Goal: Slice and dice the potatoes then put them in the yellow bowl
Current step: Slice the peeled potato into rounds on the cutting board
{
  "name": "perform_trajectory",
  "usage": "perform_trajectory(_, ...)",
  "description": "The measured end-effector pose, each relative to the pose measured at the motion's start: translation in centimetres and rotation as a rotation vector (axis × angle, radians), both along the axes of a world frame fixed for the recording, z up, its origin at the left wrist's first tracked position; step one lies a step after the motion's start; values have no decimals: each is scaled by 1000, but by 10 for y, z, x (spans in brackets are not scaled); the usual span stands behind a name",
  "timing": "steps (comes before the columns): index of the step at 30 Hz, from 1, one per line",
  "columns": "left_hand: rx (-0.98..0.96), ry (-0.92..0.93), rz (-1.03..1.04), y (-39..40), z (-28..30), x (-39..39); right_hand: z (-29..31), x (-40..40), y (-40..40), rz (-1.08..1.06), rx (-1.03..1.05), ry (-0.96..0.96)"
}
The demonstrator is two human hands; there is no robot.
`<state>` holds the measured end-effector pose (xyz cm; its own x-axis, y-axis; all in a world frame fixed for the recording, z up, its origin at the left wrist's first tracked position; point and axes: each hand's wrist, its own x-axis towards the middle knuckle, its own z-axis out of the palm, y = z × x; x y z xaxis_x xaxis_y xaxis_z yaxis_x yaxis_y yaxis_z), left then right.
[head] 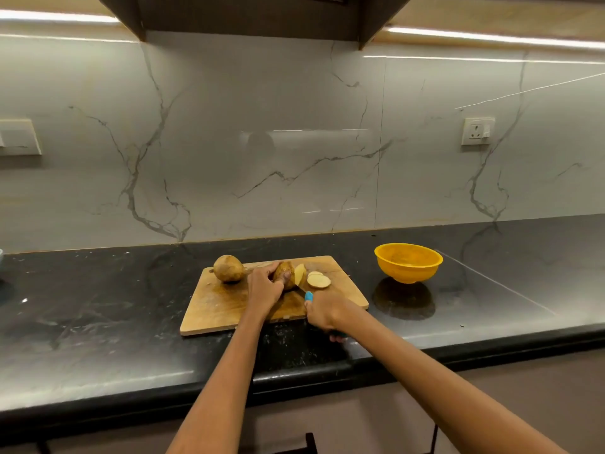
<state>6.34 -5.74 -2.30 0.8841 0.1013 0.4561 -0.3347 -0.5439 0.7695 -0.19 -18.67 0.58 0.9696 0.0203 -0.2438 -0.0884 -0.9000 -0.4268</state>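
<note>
Nearest us, our right hand (322, 311) curls around the blue-handled knife (308, 296). Our left hand (263, 287) grips the potato (282, 272) on the wooden cutting board (222, 306), with slices (318, 280) just beside it. A whole potato (229, 268) sits farther left; the yellow bowl (408, 262) stands well right.

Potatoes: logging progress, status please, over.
Left hand holds the potato being cut; right hand grips the knife. Slices on board, whole potato waiting. Yellow bowl unobstructed.
</note>
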Motion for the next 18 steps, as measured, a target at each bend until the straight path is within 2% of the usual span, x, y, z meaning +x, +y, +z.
perform_trajectory(6,-26,9,-11,4,-1,-3,-3,-12,1,-9,-55,-152)
perform_trajectory(13,-19,-2,-9,4,-3,-4,-7,-4,-5,-151,99,-241)
perform_trajectory(18,-31,-35,-19,5,-2,1,7,-3,-4,-88,205,-354)
